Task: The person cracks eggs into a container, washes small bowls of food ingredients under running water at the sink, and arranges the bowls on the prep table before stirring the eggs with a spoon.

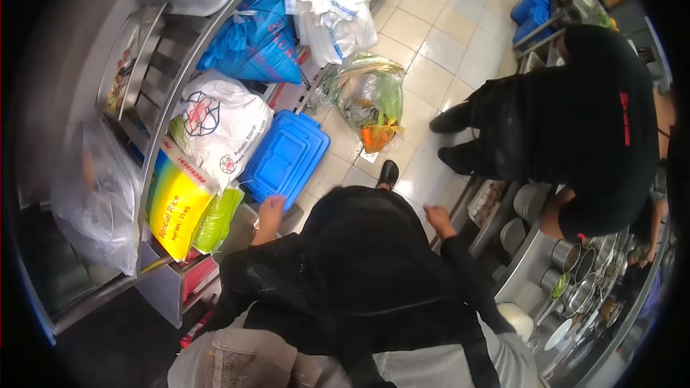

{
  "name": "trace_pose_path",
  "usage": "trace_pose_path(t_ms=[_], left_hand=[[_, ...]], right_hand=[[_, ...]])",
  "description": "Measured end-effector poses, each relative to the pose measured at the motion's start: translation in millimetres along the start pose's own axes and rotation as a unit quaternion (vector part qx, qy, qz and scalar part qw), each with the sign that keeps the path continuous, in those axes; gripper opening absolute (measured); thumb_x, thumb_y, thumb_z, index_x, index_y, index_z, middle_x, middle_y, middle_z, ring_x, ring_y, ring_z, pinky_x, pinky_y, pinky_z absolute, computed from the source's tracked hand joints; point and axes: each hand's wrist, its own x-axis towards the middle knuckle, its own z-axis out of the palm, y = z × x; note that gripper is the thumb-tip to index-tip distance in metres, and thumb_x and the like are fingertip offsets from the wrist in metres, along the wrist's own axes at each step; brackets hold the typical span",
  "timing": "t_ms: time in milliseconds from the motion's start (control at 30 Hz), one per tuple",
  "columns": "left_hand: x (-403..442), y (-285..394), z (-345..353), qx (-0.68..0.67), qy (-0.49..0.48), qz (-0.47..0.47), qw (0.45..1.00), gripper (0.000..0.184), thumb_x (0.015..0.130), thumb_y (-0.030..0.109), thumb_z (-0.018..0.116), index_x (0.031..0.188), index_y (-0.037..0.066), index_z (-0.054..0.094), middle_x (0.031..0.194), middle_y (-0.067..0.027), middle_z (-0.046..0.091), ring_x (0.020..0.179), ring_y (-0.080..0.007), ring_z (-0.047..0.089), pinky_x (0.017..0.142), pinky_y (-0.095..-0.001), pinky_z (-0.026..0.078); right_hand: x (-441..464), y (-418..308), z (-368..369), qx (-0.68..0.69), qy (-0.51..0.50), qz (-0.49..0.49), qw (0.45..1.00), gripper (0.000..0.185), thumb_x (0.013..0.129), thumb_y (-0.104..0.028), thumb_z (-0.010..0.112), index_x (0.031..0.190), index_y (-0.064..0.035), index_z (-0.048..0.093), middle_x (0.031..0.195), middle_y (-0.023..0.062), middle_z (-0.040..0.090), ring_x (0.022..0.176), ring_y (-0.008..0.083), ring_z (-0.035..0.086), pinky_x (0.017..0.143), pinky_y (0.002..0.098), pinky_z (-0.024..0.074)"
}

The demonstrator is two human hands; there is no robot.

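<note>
My left hand (269, 219) is beside the near edge of a blue lidded plastic bin (287, 147). Blur hides how its fingers are set, and I see nothing held in it. On the other side of my body, my right hand (439, 221) hangs free with its fingers loosely curled and nothing visible in them. On the tiled floor ahead lies a clear plastic bag of leafy greens (370, 93) with orange pieces at its near end. A yellow rice sack (180, 208) and a green packet (218, 220) rest left of my left hand.
A white potato starch sack (219, 118), a blue bag (259, 39) and white plastic bags (334, 18) line the left rack. To the right, a person in black (575, 129) stands at a counter with metal pots (566, 255). Eggs (486, 201) and plates (530, 202) sit on a lower shelf.
</note>
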Motion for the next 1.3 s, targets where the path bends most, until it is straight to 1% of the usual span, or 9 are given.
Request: trace_pose_path(t_ms=[67,167,367,567,767,867,1000,1200,1300], left_hand=[[-36,-5,1,-0.044,0.038,-0.077,0.995,0.019,0.091,0.025,0.068,0.097,0.006,0.068,0.076,-0.0001,0.062,0.067,-0.0102,0.054,0.057,-0.0263,0.043],[-35,-141,-27,0.009,-0.130,-0.173,0.976,0.019,0.093,0.024,0.063,0.095,0.006,0.069,0.074,-0.0014,0.062,0.069,-0.0133,0.058,0.060,-0.0289,0.046],[10,-39,28,0.052,-0.098,-0.196,0.974,0.020,0.092,0.025,0.061,0.090,0.007,0.069,0.075,-0.0050,0.064,0.069,-0.0187,0.060,0.059,-0.0345,0.048],[95,73,68,-0.056,-0.078,-0.166,0.981,0.022,0.091,0.027,0.059,0.085,0.008,0.069,0.076,-0.0087,0.065,0.068,-0.0242,0.062,0.058,-0.0401,0.049],[203,96,105,0.087,-0.128,-0.047,0.987,0.025,0.089,0.028,0.057,0.079,0.008,0.068,0.077,-0.0123,0.066,0.068,-0.0296,0.065,0.057,-0.0456,0.050],[251,79,128,0.482,-0.149,0.210,0.837,0.026,0.089,0.029,0.056,0.076,0.009,0.068,0.078,-0.0142,0.067,0.068,-0.0323,0.066,0.057,-0.0484,0.051],[301,163,131,0.196,-0.161,-0.101,0.962,0.026,0.089,0.029,0.056,0.077,0.008,0.068,0.078,-0.0135,0.067,0.069,-0.0318,0.066,0.058,-0.0477,0.051],[404,322,242,0.146,-0.138,-0.145,0.969,0.027,0.090,0.029,0.057,0.079,0.008,0.068,0.078,-0.0126,0.067,0.070,-0.0310,0.066,0.060,-0.0467,0.051],[452,422,331,0.122,-0.158,-0.110,0.974,0.027,0.090,0.029,0.057,0.079,0.007,0.068,0.078,-0.0122,0.067,0.070,-0.0306,0.066,0.061,-0.0462,0.051]], right_hand=[[43,-49,-24,-0.045,-0.003,-0.034,0.998,0.057,0.087,-0.049,0.061,0.088,0.0075,0.068,0.090,0.0291,0.068,0.089,0.0435,0.066,0.081,0.0490,0.0507],[74,-129,-60,0.009,-0.029,-0.039,0.999,0.057,0.086,-0.049,0.064,0.090,0.0076,0.070,0.094,0.0300,0.069,0.093,0.0423,0.067,0.084,0.0469,0.0512],[148,-222,-103,-0.062,-0.023,-0.065,0.996,0.054,0.085,-0.046,0.067,0.095,0.0069,0.070,0.097,0.0285,0.070,0.097,0.0403,0.068,0.086,0.0446,0.0514],[188,-273,-154,-0.009,0.098,0.019,0.995,0.072,0.085,-0.043,0.068,0.133,0.0086,0.049,0.129,0.0332,0.057,0.124,0.0446,0.054,0.103,0.0445,0.0441],[225,-313,-211,0.035,0.225,0.010,0.974,0.067,0.086,-0.044,0.064,0.125,0.0098,0.053,0.118,0.0350,0.061,0.115,0.0482,0.058,0.100,0.0474,0.0461],[270,-305,-230,-0.054,0.155,-0.033,0.986,0.046,0.085,-0.037,0.061,0.096,0.0068,0.070,0.107,0.0316,0.066,0.104,0.0475,0.063,0.093,0.0486,0.0494],[335,-293,-260,-0.174,0.086,-0.066,0.979,0.036,0.081,-0.027,0.059,0.089,0.0046,0.073,0.102,0.0286,0.068,0.100,0.0447,0.065,0.089,0.0469,0.0521],[489,-301,-347,0.015,0.110,0.039,0.993,0.073,0.085,-0.059,0.059,0.100,0.0124,0.069,0.108,0.0354,0.064,0.105,0.0478,0.062,0.092,0.0467,0.0496],[528,-310,-412,0.059,0.072,0.055,0.994,0.070,0.084,-0.056,0.061,0.096,0.0127,0.069,0.102,0.0363,0.065,0.102,0.0465,0.064,0.090,0.0470,0.0503]])
